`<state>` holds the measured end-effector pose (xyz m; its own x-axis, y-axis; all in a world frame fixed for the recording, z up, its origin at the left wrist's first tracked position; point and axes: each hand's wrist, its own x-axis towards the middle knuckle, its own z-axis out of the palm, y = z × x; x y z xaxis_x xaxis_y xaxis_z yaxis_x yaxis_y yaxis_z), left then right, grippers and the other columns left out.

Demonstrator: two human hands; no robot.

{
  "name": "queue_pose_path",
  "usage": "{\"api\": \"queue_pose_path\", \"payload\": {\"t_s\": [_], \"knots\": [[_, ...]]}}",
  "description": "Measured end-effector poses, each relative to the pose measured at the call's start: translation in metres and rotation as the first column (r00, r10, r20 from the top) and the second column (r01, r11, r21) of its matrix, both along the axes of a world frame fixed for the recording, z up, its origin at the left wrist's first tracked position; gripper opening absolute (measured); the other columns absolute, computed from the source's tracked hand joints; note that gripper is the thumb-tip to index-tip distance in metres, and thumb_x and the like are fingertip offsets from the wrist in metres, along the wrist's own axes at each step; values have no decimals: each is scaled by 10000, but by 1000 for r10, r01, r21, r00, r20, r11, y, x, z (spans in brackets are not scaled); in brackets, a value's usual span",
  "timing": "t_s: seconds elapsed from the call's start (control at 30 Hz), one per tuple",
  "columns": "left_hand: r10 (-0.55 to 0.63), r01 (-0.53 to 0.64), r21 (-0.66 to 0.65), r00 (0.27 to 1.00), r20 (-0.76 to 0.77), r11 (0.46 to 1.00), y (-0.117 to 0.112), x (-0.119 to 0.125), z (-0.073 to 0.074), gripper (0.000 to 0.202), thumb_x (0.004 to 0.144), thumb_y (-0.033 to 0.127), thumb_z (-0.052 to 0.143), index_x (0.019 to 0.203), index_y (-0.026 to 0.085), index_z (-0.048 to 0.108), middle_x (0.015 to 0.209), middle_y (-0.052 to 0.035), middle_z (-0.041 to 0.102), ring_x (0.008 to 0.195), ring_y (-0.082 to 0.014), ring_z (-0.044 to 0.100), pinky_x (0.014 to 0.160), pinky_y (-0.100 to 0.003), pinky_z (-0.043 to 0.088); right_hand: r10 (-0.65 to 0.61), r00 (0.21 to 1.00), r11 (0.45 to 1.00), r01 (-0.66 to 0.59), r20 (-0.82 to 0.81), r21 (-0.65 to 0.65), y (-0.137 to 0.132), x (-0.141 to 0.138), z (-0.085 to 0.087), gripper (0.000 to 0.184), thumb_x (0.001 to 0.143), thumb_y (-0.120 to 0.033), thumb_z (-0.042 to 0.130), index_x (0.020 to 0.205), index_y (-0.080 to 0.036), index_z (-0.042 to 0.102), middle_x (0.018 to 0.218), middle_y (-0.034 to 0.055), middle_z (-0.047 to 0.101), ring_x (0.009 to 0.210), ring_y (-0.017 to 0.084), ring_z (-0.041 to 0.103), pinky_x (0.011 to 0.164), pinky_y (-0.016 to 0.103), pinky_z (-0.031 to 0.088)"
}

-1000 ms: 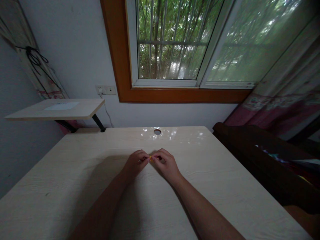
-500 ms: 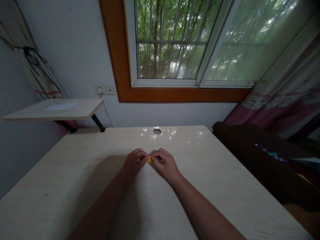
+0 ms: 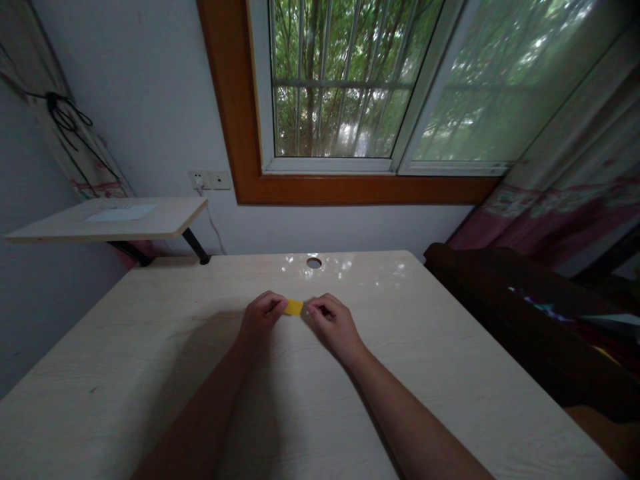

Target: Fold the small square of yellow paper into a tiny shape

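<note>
Pale wood-grain desk (image 3: 450, 373) below a barred window (image 3: 340, 80), seen in dim light, with a round cable hole (image 3: 314, 263) near its far edge. A side shelf (image 3: 110, 223) at far left carries a white sheet (image 3: 120, 213). A wall socket (image 3: 210, 179) sits beside the window frame, and a patterned curtain (image 3: 565, 193) hangs over dark wooden furniture (image 3: 500, 300) at right.

Both forearms enter from the bottom edge, cut off above the elbow, and converge at mid-desk. A small yellow piece (image 3: 293, 307) lies between the two hands, low over the desk surface; its material and exact shape are too small to make out, and its left end is hidden by fingers.

The left hand (image 3: 257, 320) rests knuckles-up, thumb and forefinger pinched on the left end of the yellow piece. The right hand (image 3: 336, 323) is curled likewise, its fingertips drawn close together just beside the right end of the piece. Whether they touch it, or hold anything, cannot be told.
</note>
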<state>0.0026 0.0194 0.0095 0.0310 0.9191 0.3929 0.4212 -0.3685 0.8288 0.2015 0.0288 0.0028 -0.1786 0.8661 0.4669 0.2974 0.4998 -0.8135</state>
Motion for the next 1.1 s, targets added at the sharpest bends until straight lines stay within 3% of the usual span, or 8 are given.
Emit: {"api": "queue_pose_path", "payload": {"t_s": [0.27, 0.53, 0.63, 0.87, 1.1], "knots": [[-71, 73, -31, 994, 82, 997, 2, 3, -6, 224, 878, 365, 563, 817, 176, 668, 805, -34, 641, 750, -152, 589, 665, -241, 461, 92, 995, 996, -91, 30, -16, -3, -2, -2, 89, 862, -269, 625, 879, -207, 686, 797, 31, 648, 732, 168, 598, 667, 271, 469], [-92, 98, -43, 989, 116, 994, 1, 5, -1, 221, 887, 343, 561, 1000, 186, 669, 942, -57, 662, 839, -166, 629, 756, -271, 498, 54, 996, 997, -58, 69, 52, -1, 0, 0, 159, 918, -267, 544, 942, -223, 695, 860, 55, 680, 804, 190, 612, 723, 304, 486], [-101, 104, -33, 991, 89, 994, 1, 4, -3, 215, 886, 345, 565, 969, 193, 693, 937, -59, 673, 867, -174, 638, 773, -273, 498, 64, 994, 995, -70, 91, 64, 0, 0, 0, 184, 932, -256, 522, 1005, -238, 689, 897, 59, 681, 862, 200, 621, 779, 321, 489], [-194, 230, -158, 958, 213, 960, 3, 6, -14, 231, 822, 306, 654, 1002, 162, 664, 811, -40, 695, 748, -158, 664, 705, -267, 519, 13, 1000, 999, -14, -15, -43, 2, -1, -8, 172, 890, -263, 587, 1044, -219, 648, 960, 58, 701, 855, 192, 654, 778, 309, 513], [-133, 178, -139, 949, 286, 974, 3, 5, -13, 263, 831, 294, 642, 1066, 177, 633, 861, -40, 688, 787, -157, 664, 746, -279, 527, 39, 993, 996, -48, -113, -81, -3, -2, -3, 172, 876, -287, 607, 1021, -203, 647, 902, 59, 695, 811, 183, 654, 723, 284, 524]]}}
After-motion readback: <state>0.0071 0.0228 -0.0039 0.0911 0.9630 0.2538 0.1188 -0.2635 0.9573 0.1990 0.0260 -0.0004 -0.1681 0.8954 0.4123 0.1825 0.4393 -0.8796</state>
